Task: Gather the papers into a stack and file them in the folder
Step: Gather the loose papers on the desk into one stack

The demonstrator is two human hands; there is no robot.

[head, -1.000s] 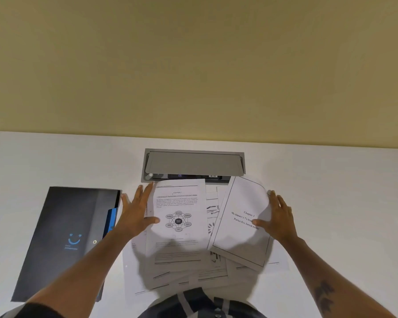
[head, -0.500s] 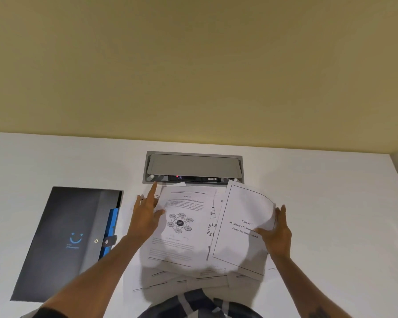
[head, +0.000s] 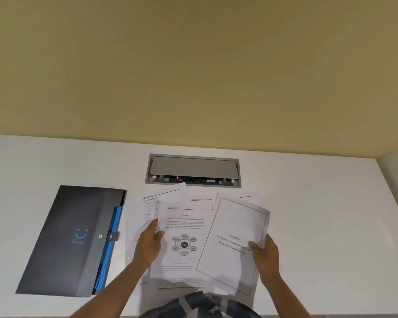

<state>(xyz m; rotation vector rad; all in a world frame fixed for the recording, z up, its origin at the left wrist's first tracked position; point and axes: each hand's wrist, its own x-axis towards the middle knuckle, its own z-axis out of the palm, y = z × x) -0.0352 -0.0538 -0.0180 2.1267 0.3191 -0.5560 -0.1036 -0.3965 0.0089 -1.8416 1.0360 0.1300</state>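
Several white printed papers (head: 175,200) lie fanned on the white desk in front of me. My left hand (head: 148,243) grips the left edge of a page with a round diagram (head: 184,245). My right hand (head: 265,252) holds the right edge of a bordered chapter title page (head: 233,228), which overlaps the diagram page. More sheets lie spread beneath both. A dark grey folder (head: 62,239) with a blue smiley mark, a blue inner edge and a snap strap lies shut to the left of the papers, apart from my left hand.
A grey cable hatch (head: 193,167) is set into the white desk (head: 319,214) just behind the papers. A yellow wall rises behind the desk. The desk's right edge meets a side wall at far right. My checked shirt shows at the bottom.
Both hands have slid toward me along the papers and closed on their edges. The diagram page and the title page now sit closer together, and sheets at the back are uncovered.
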